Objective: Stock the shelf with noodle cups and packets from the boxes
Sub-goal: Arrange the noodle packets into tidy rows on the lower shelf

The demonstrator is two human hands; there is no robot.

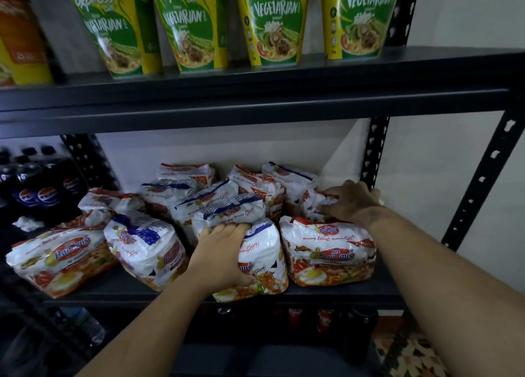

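Nearest, at lower centre of the frame, the left hand [224,258] grips a noodle packet [260,260] standing at the front edge of the middle shelf [326,294]. Further back at centre right, the right hand [350,199] clutches a rear packet [314,204] in the pile. Packets are being arranged; next they likely need squaring into rows. Beyond, along the top of the frame, noodle cups [274,21] line the upper shelf.
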